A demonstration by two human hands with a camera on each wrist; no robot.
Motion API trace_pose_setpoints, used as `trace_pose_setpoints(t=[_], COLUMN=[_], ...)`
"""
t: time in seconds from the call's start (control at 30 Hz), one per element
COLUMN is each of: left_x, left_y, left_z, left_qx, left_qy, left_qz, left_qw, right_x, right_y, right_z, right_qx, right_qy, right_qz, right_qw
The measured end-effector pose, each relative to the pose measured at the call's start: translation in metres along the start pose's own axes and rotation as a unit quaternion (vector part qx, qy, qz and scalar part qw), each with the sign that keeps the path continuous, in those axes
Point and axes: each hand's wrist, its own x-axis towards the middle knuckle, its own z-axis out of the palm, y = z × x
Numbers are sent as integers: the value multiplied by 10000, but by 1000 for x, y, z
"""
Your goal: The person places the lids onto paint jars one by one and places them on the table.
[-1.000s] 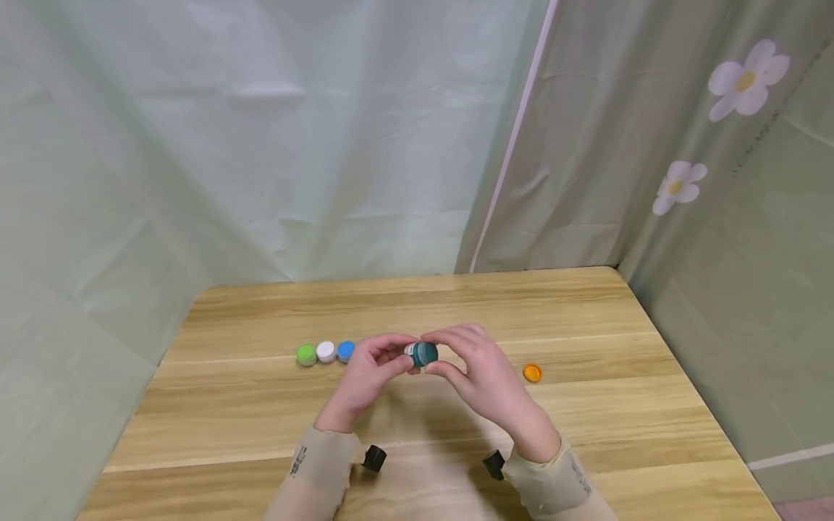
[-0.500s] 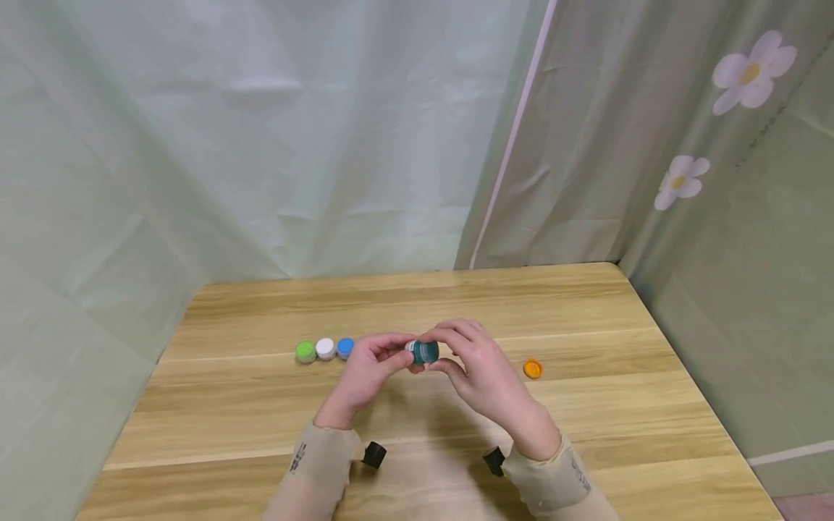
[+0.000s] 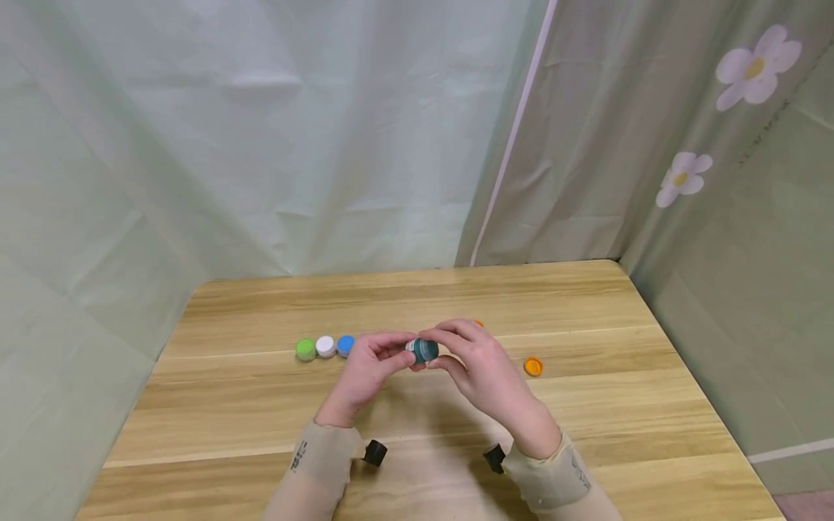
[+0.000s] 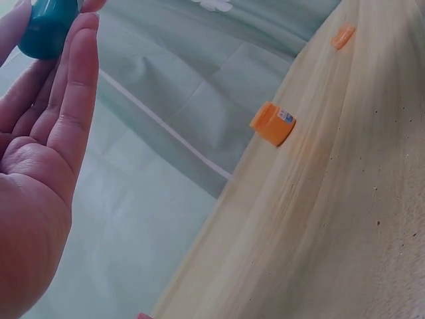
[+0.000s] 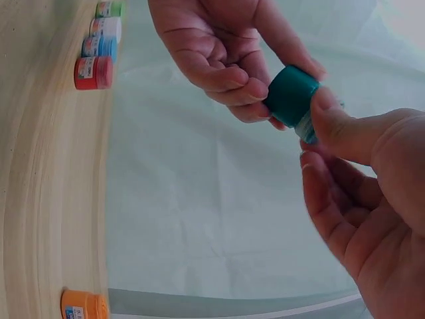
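Note:
Above the middle of the table, my left hand (image 3: 366, 373) pinches a small teal paint jar (image 3: 425, 351) between thumb and fingers. My right hand (image 3: 485, 376) meets the jar from the right, its thumb and index finger on the lid end. In the right wrist view the teal jar (image 5: 292, 95) lies tilted, and a ridged, paler band shows beside the right thumb (image 5: 342, 129). That thumb covers much of the lid end. In the left wrist view only the lower part of the teal jar (image 4: 46, 30) shows at the top corner.
Green (image 3: 305, 349), white (image 3: 326, 346) and blue (image 3: 346, 345) paint jars stand in a row at the left, with a red jar (image 5: 93, 73) beside them. An orange jar (image 4: 273, 124) stands toward the back, mostly behind my right hand. An orange lid (image 3: 533, 366) lies to the right.
My right fingers have shifted slightly around the jar's lid end. A bit of the orange jar now peeks out behind my right hand. The head view has tilted up a little.

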Motion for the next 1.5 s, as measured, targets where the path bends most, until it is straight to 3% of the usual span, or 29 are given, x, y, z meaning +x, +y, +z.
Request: trace_pose_setpoints(t=[0.13, 0.27, 0.57, 0.93, 1.23, 1.5], left_x=[0, 0, -1, 0, 0, -2], left_y=[1, 2, 4, 2, 4, 4], left_z=[0, 0, 0, 1, 0, -1], left_qx=[-54, -90, 108, 198, 97, 30], left_qy=[-78, -98, -60, 37, 240, 268], left_qz=[-20, 70, 106, 53, 183, 151], left_qw=[10000, 9999, 9999, 9998, 9995, 9995], right_x=[0, 1, -1, -3, -3, -2], right_y=[-1, -2, -2, -2, 5, 7], right_z=[0, 0, 0, -1, -10, -11], right_qx=[-129, -36, 75, -358, 339, 340], right_qy=[21, 42, 30, -267, -326, -312], right_qz=[-277, -263, 353, 1128, 397, 88], right_qw=[9995, 9996, 9993, 9926, 9981, 9989])
